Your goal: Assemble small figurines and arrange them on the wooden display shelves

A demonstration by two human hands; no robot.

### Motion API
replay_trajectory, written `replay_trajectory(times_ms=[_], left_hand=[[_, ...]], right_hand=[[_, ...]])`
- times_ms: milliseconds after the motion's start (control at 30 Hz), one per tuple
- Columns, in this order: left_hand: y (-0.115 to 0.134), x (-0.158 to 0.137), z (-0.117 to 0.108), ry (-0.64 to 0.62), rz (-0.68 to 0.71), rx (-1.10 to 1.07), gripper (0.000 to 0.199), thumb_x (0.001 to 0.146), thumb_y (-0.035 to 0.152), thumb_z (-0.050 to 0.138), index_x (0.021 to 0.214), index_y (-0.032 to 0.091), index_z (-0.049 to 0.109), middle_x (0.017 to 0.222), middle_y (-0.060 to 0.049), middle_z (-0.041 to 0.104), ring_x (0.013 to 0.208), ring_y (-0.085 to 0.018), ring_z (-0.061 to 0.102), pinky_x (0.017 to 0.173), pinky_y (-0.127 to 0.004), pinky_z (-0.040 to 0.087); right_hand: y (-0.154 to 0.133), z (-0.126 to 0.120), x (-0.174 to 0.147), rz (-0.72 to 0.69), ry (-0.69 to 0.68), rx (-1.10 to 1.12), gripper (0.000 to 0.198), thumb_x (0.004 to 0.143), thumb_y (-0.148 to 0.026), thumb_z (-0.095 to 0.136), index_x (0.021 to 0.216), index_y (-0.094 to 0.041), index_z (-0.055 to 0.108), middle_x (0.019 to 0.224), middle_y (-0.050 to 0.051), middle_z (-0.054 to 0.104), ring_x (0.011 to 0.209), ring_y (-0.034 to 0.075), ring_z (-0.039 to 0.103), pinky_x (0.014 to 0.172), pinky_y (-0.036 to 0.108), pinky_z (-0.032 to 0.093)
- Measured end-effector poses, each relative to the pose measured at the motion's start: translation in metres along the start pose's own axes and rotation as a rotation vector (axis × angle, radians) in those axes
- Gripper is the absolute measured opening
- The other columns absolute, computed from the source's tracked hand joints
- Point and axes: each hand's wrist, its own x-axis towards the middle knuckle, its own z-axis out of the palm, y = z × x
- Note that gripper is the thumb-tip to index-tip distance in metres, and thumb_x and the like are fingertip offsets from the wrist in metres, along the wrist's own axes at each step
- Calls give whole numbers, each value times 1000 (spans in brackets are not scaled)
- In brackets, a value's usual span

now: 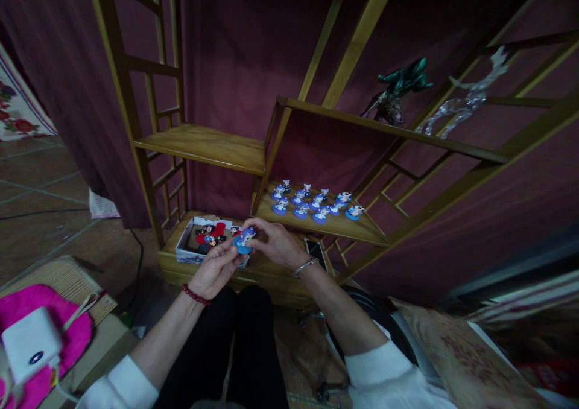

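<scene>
A small figurine (245,240) with purple hair and a round blue base is held between both hands, just in front of the shelf unit. My left hand (216,270) grips its base from below and the left. The fingers of my right hand (274,240) close on its right side and top. Behind my hands, an open cardboard box (184,251) holds several red and black figurines (210,234). To the right, several similar purple and blue figurines (300,209) stand in rows on a wooden shelf (353,231).
A green and dark animal statue (398,92) and a clear deer statue (465,102) stand on the upper shelf. A dark flat tablet-like thing (315,249) lies by my right wrist. At left, a white device (32,345) rests on a pink cloth (81,324).
</scene>
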Motion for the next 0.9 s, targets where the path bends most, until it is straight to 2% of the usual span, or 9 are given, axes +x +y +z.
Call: replay_trajectory(times_ms=[433, 900], left_hand=[[-3, -1, -2, -55, 7, -46, 21, 73, 14, 59, 93, 12, 63, 95, -6, 64, 85, -14, 58, 77, -24, 45], [-5, 0, 2, -5, 25, -58, 18, 69, 13, 63, 88, 14, 64, 89, -3, 65, 82, -11, 57, 76, -23, 45]], right_hand=[[-6, -4, 1, -10, -62, -70, 23, 78, -25, 54, 100, -21, 51, 92, -1, 59, 81, 12, 54, 75, 23, 41], [-3, 5, -4, 32, 33, -154, 22, 77, -23, 53, 98, -21, 51, 90, 0, 59, 80, 12, 54, 74, 23, 41]])
